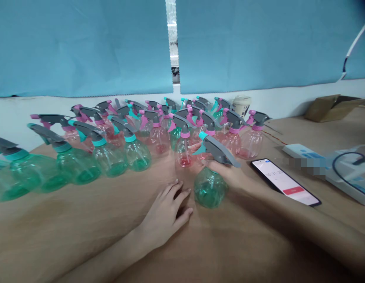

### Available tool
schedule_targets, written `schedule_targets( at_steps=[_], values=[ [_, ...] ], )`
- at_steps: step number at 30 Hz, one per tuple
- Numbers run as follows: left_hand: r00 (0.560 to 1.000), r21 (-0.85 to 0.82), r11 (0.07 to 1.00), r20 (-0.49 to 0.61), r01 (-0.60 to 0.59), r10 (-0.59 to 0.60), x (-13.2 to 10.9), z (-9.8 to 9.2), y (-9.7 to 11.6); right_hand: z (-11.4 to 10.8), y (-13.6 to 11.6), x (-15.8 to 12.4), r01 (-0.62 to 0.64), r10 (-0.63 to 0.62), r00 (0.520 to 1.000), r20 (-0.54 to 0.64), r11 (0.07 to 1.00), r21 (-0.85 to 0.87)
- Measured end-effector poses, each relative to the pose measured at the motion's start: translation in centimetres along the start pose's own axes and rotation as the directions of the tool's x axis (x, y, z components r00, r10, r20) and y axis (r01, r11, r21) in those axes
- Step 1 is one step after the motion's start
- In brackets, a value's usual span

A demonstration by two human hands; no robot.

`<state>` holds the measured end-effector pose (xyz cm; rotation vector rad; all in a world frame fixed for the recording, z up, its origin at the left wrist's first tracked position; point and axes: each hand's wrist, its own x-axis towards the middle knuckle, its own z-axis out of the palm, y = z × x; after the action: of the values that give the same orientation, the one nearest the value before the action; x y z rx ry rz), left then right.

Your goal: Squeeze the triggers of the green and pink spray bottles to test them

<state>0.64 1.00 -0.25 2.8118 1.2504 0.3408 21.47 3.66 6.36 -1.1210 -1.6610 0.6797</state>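
A green spray bottle [210,189] with a grey trigger head and teal nozzle stands on the brown table [82,228] in front of me. My right hand [229,173] is wrapped round its neck and trigger head. My left hand [167,212] lies flat on the table just left of the bottle, fingers stretched out, holding nothing. Behind them stand several pink spray bottles [184,151] and green spray bottles [136,151] in rows.
A phone [285,181] with a lit screen lies right of the bottle. A white power strip [303,151] with a black cable, a paper cup [241,105] and a cardboard piece [329,107] sit at the right. A blue curtain [82,43] hangs behind.
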Motion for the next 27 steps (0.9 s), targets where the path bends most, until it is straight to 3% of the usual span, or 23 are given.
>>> schedule_targets(
  at_steps=[9,19,27],
  values=[
    [1.0,-0.002,1.0,0.003,-0.002,0.002,0.0,0.2,-0.1,-0.2,-0.8,0.0,-0.037,0.037,0.999,0.009,0.999,-0.008],
    [1.0,-0.021,1.0,-0.029,-0.008,0.007,0.0,0.1,0.0,0.2,0.2,-0.1,-0.096,0.097,0.995,-0.005,0.993,0.064],
    [1.0,-0.007,1.0,-0.019,-0.008,0.008,-0.1,0.2,-0.1,-0.1,-0.3,0.0,-0.066,0.065,0.997,0.028,0.997,0.042]
  ],
)
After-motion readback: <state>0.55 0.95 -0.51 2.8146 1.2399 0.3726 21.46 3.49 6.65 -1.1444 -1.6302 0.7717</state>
